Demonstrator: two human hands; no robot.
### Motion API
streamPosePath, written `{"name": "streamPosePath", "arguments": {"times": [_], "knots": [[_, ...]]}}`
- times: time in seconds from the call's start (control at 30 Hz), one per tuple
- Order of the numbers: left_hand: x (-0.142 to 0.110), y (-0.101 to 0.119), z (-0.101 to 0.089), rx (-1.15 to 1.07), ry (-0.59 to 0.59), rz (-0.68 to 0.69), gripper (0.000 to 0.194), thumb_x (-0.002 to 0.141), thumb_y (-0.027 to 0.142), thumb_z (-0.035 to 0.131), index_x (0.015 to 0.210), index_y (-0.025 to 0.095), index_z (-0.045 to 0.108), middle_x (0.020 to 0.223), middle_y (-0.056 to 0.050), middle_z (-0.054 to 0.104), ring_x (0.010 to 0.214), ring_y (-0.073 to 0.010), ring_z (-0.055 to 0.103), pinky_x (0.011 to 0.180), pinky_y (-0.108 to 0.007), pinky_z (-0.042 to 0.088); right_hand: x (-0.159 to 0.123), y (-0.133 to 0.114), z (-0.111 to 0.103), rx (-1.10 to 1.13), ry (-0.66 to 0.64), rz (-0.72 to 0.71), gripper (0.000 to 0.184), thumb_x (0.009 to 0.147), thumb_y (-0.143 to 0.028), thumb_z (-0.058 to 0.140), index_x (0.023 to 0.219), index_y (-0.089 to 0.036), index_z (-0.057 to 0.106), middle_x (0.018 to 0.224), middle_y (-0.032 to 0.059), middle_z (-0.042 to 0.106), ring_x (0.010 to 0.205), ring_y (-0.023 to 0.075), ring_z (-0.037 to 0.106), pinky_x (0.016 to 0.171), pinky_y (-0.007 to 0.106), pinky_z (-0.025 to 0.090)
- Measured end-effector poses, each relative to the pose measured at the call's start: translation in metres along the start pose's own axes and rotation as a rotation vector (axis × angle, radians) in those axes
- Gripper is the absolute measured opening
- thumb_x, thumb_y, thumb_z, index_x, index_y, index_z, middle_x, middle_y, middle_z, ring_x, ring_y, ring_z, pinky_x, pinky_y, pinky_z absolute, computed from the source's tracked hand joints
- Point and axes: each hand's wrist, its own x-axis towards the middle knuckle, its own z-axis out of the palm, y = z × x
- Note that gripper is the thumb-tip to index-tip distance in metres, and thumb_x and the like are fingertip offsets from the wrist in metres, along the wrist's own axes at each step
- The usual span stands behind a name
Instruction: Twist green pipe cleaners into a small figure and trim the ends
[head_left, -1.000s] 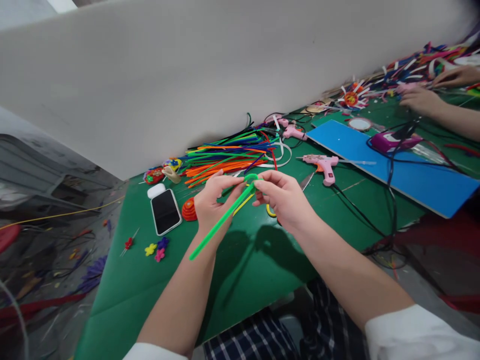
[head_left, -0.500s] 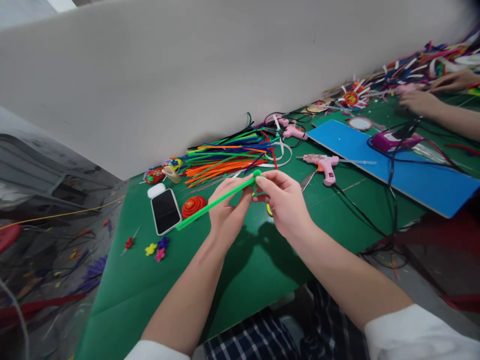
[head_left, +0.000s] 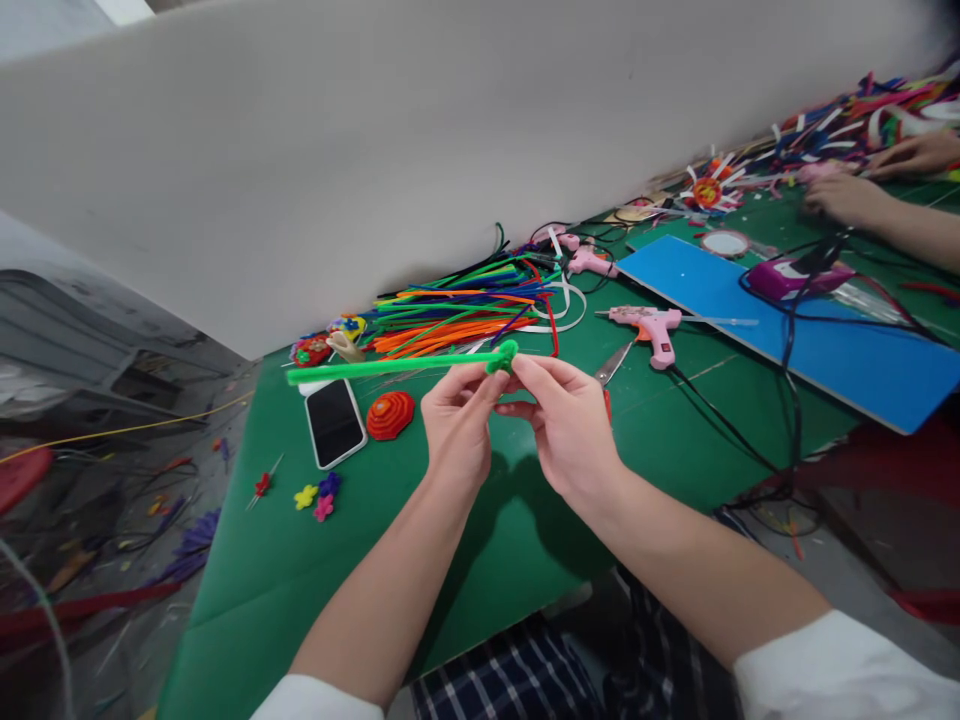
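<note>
Both my hands are raised over the green table (head_left: pixel 247 590). My left hand (head_left: pixel 456 428) pinches a bright green pipe cleaner (head_left: pixel 390 367) near its coiled end (head_left: pixel 503 355); the straight length points left, level above the phone. My right hand (head_left: pixel 566 420) pinches the same coiled end from the right, fingers closed around it. A bundle of coloured pipe cleaners (head_left: pixel 457 315) lies just behind my hands.
A phone (head_left: pixel 334 422), a white earbud case, an orange coiled disc (head_left: pixel 391 414) and small pipe-cleaner flowers (head_left: pixel 315 496) lie to the left. Pink glue guns (head_left: pixel 651 327), scissors, cables and a blue board (head_left: pixel 787 330) sit to the right. Another person's hands (head_left: pixel 847 195) work at the far right.
The green pipe cleaner's free end swung from pointing down-left to pointing level left. Its coiled end has got tighter between my fingers. The hands moved slightly nearer me.
</note>
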Motion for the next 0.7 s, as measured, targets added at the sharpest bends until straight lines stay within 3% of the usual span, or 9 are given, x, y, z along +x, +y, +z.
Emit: {"name": "streamPosePath", "arguments": {"times": [0.13, 0.33, 0.47, 0.57, 0.7], "knots": [[0.0, -0.001, 0.001, 0.009, 0.016, 0.027, 0.015, 0.062, 0.03, 0.074, 0.073, 0.024, 0.067, 0.07, 0.003, 0.065, 0.064, -0.0099, 0.06, 0.061, -0.024, 0.049, 0.0, 0.001, -0.002, -0.146, -0.002, -0.092, 0.013, 0.07, -0.033, 0.065, 0.075, -0.022, 0.068, 0.075, 0.0003, 0.066, 0.07, 0.0138, 0.061, 0.065, 0.031, 0.054], [0.0, -0.004, 0.002, 0.027, 0.062, 0.057, 0.018, 0.059, 0.034, 0.075, 0.071, 0.023, 0.066, 0.068, 0.003, 0.064, 0.065, -0.01, 0.059, 0.062, -0.024, 0.049, -0.001, 0.0, -0.006, -0.499, -0.009, -0.4, 0.013, 0.077, -0.029, 0.059, 0.08, -0.025, 0.07, 0.082, 0.0014, 0.064, 0.079, 0.015, 0.059, 0.067, 0.029, 0.052], [-0.001, -0.001, 0.003, 0.003, 0.11, 0.049, 0.018, 0.059, 0.032, 0.075, 0.069, 0.021, 0.065, 0.066, 0.003, 0.062, 0.065, -0.0093, 0.059, 0.064, -0.024, 0.049, 0.001, -0.003, -0.009, -0.718, -0.038, -0.587, 0.016, 0.08, -0.024, 0.055, 0.083, -0.027, 0.071, 0.084, 0.0013, 0.065, 0.08, 0.0149, 0.058, 0.078, 0.031, 0.048], [-0.002, 0.003, 0.004, 0.019, 0.123, 0.048, 0.016, 0.061, 0.029, 0.074, 0.068, 0.02, 0.064, 0.065, 0.004, 0.061, 0.061, -0.0071, 0.057, 0.062, -0.022, 0.047, 0.005, -0.008, -0.011, -0.748, -0.096, -0.596, 0.017, 0.081, -0.026, 0.054, 0.085, -0.028, 0.07, 0.085, 0.0011, 0.065, 0.082, 0.0154, 0.059, 0.078, 0.032, 0.048], [-0.001, 0.007, 0.004, -0.008, 0.073, 0.05, 0.011, 0.064, 0.026, 0.072, 0.069, 0.02, 0.064, 0.062, 0.006, 0.058, 0.057, -0.005, 0.053, 0.058, -0.018, 0.044, 0.012, -0.016, -0.015, -0.631, -0.135, -0.471, 0.017, 0.078, -0.032, 0.057, 0.091, -0.028, 0.069, 0.092, 0.0002, 0.066, 0.082, 0.015, 0.061, 0.071, 0.029, 0.05]]}}
